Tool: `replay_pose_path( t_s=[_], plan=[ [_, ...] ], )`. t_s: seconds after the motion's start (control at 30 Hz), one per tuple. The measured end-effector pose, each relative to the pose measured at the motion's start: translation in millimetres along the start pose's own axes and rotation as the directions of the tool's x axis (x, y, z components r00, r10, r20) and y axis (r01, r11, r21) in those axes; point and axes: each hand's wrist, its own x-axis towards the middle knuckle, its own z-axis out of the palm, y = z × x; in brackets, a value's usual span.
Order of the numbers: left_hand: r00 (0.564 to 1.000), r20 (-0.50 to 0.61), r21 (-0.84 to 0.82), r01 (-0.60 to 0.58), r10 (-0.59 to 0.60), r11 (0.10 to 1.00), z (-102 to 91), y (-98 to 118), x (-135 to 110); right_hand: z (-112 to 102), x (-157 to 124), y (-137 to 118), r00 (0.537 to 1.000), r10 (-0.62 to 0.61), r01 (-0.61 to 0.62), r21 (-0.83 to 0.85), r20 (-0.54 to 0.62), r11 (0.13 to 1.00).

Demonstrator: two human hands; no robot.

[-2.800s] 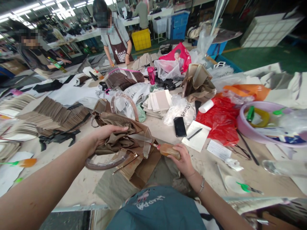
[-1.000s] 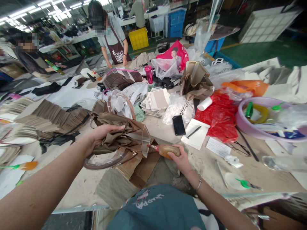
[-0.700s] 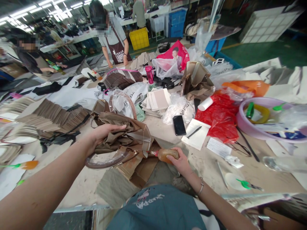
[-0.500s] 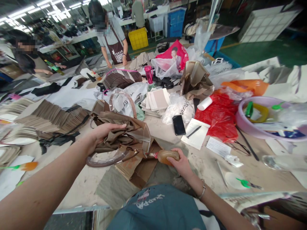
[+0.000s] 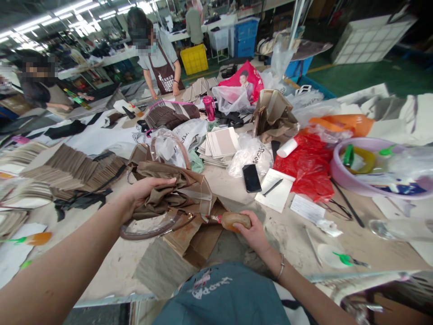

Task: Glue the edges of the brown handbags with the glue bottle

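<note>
Left hand: lay left of centre, fingers curled under and thumb stretched over the bunched top of the brown fabric bag, gripping it.
Right hand: sat at lower centre, fingers wrapped closed around the rear of the amber glue bottle.
Amber glue bottle: lay nearly level, just right of the bag, with its red-collared nozzle pointing left and meeting the bag's lower right edge.
Brown fabric bag: was crumpled at the centre of the frame, resting on the cardboard scraps; whether glue was coming out could not be told.
Clear handle: a brown-edged loop, curved out below the left hand at the bag's lower left.
Black phone: lay flat right of centre, just beside the white sheet that carried a pen.
Red plastic bag: was heaped right of the sheet, against the lilac basin.
Stacked brown pieces: were fanned at the left of the frame.
Co-worker in an apron: stood at the upper centre-left, hands on the far end of the table.
</note>
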Motion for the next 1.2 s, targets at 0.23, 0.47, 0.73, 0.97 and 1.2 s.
replay_pose_path(
  t_s=[0.23, 0.47, 0.73, 0.97, 1.2],
  plan=[
    [1.000, -0.004, 0.010, -0.009, 0.009, 1.000, -2.0, -1, -1, 0, 6, -2, 1.000, 0.019, -0.019, 0.036, -0.025, 0.999],
    [0.999, -0.048, 0.021, -0.011, 0.012, 1.000, 10.2, 8, -1, -6, 23, 0, 0.996, -0.037, 0.042, 0.064, -0.082, 0.997],
    [0.999, -0.008, 0.020, -0.034, 0.034, 0.999, 7.8, 15, 16, -6, 40, 1, 0.974, -0.186, 0.184, -0.026, -0.130, 0.983],
    [1.000, 0.019, 0.023, -0.024, 0.024, 0.999, 7.4, 21, 26, -16, 50, -7, 0.951, -0.281, 0.281, -0.021, -0.126, 0.959],
    [1.000, 0.024, 0.031, -0.005, 0.004, 1.000, 8.9, 24, 24, -25, 63, -20, 0.920, -0.358, 0.357, -0.030, -0.159, 0.933]
  ],
)
